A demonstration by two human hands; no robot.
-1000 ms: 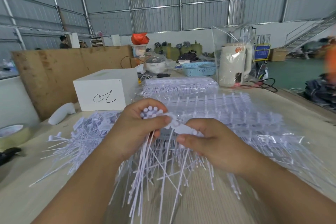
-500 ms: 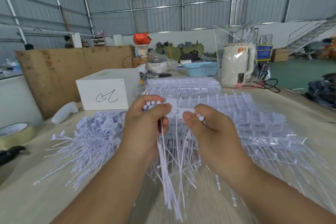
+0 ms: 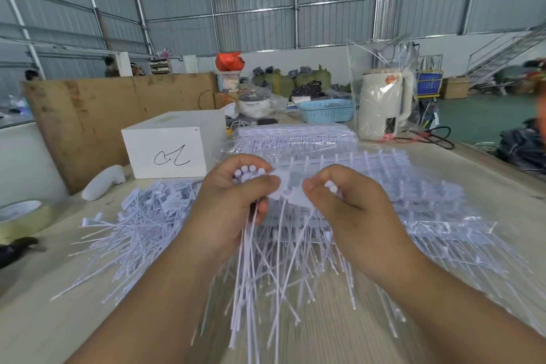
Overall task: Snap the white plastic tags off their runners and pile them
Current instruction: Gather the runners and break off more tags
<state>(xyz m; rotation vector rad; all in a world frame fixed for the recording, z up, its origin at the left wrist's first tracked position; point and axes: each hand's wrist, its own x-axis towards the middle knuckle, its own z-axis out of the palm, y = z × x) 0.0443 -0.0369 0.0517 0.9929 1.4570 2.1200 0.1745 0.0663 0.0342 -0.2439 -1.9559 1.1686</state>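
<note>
Both hands are raised over the table (image 3: 339, 343), close together, working one piece of white plastic.

Left hand (image 3: 233, 198): fingers curled round a bundle of white tags (image 3: 246, 173). Round heads stick out above the fist; thin tails hang down below it, fanned out and motion-blurred. Thumb lies across the front, its tip on the flat white piece (image 3: 291, 193) between the hands.

Right hand (image 3: 348, 204): thumb and curled fingers pinch the other end of that flat piece. A few round tag heads show at the fingers near the index knuckle. Cannot tell whether the piece is one part or already split.

Snapped-off tags lie in a loose pile (image 3: 139, 224) on the table to the left of the left forearm, tails pointing every way.

Unprocessed runner sheets (image 3: 419, 201) are spread on the table under and to the right of the hands, in clear film. A neater stack of sheets (image 3: 295, 136) sits behind them.

Around:
- white box (image 3: 171, 148) with a black scribble, behind the pile
- white handheld object (image 3: 105, 182) just left of the box, type unclear
- tape roll (image 3: 23, 217) at the left edge
- black object (image 3: 17, 248) below the tape, partly cut off
- cream kettle (image 3: 384, 103) in a clear bag, far right of the table
- blue basket (image 3: 326, 111) beside the kettle
- brown board (image 3: 118, 115) standing behind the box
</note>
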